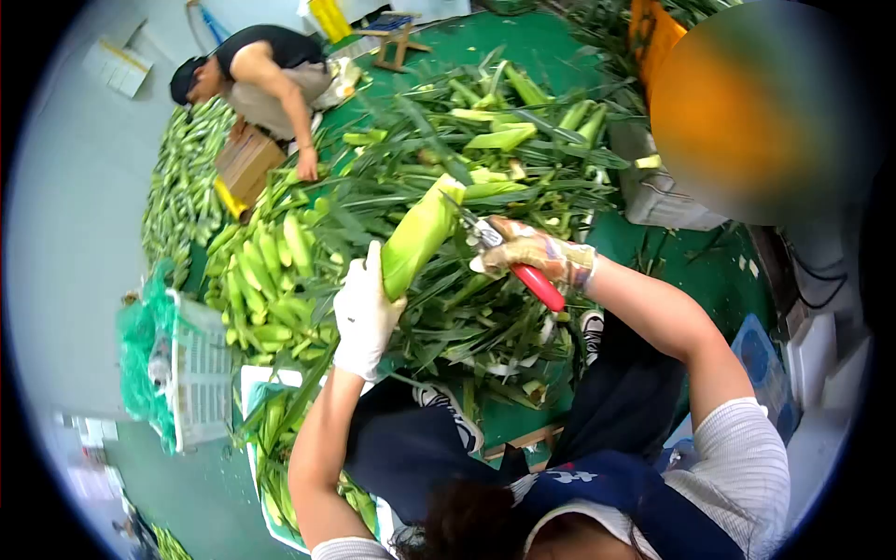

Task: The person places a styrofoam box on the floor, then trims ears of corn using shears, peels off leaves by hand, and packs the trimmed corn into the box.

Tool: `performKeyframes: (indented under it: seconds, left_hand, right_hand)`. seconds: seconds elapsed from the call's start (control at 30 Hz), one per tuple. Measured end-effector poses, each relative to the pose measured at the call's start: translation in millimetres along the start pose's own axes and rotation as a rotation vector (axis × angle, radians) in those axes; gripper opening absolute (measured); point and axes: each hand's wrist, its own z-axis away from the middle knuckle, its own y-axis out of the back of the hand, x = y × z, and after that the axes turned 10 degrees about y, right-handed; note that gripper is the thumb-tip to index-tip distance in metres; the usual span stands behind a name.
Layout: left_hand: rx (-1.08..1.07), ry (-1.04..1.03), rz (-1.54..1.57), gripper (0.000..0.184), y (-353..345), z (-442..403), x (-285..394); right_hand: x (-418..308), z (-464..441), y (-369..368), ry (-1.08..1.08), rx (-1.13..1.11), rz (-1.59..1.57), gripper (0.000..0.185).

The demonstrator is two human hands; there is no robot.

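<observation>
In the upper left of the frame, a person [271, 67] in a black cap [188, 80] crouches beside a cardboard box [250, 166], with a small stool [401, 42] near the top centre on the green floor [509, 42]. At the left, green netting [142, 359] hangs on a white plastic basket [203, 383]. A black cable [827, 301] curves at the right.

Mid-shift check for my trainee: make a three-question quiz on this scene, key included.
1. Which hand holds the red-handled metal cutters?
2. True or false: the white-gloved left hand grips the long, green-husked corn ear.
3. Fill in: the crouching person in black is beside a brown ____ box.

Key:
1. The gloved right hand.
2. True.
3. Cardboard.
</observation>
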Motion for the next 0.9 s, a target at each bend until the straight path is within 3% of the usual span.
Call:
performKeyframes:
  seconds: [0.07,0.13,0.17,0.2,0.3,0.4,0.43,0.5,0.53,0.6,0.63,0.67,0.7,0.77,0.83,0.9]
  left_hand:
    - [-0.023,-0.014,0.002,0.088,-6,0,13]
    - [-0.013,-0.065,-0.003,0.09,-5,1,23]
    - [0.012,-0.102,0.005,0.091,-8,-1,26]
    - [-0.035,-0.083,-0.02,0.093,-6,-2,28]
    - [-0.044,-0.112,-0.074,0.087,-8,-13,17]
    - [-0.045,-0.265,0.179,0.082,8,-36,3]
    - [-0.093,-0.317,0.251,0.082,19,-46,-2]
    - [-0.207,-0.305,0.237,0.085,23,-55,-8]
    - [-0.164,-0.382,0.234,0.086,13,-61,-17]
    - [-0.19,-0.344,0.163,0.075,17,-68,-19]
    - [-0.159,-0.343,0.215,0.072,20,-69,-20]
    - [-0.152,-0.292,0.191,0.07,23,-71,-24]
    - [-0.156,-0.261,0.186,0.069,31,-69,-20]
    - [-0.126,-0.367,0.164,0.069,33,-72,-18]
    - [-0.234,-0.369,0.097,0.07,41,-75,6]
    - [-0.275,-0.377,0.083,0.07,41,-82,26]
  right_hand:
    - [-6,5,-3,-0.558,0.216,-0.543,0.041]
    - [-30,-1,13,-0.695,-0.001,-0.065,0.052]
    - [-3,10,4,-0.622,0.008,0.139,0.031]
    - [9,18,-2,-0.574,0.08,0.165,0.027]
    - [-23,19,-7,-0.63,0.132,0.165,0.03]
    - [10,36,-20,-0.531,0.214,0.487,0.026]
    - [4,37,-9,-0.612,0.115,0.526,0.024]
    - [9,49,-3,-0.476,0.076,0.47,0.032]
    - [6,49,5,-0.591,-0.01,0.362,0.035]
    - [-14,43,40,-0.864,-0.274,0.077,0.047]
    - [-1,54,52,-0.92,-0.25,0.1,0.05]
    - [-8,62,70,-0.781,-0.189,0.072,0.053]
    - [-15,56,83,-0.917,-0.166,0.131,0.053]
    - [-34,46,78,-0.863,0.247,0.277,0.068]
    - [-43,28,63,-0.718,0.319,0.389,0.076]
    - [-65,8,49,-0.639,0.202,0.393,0.087]
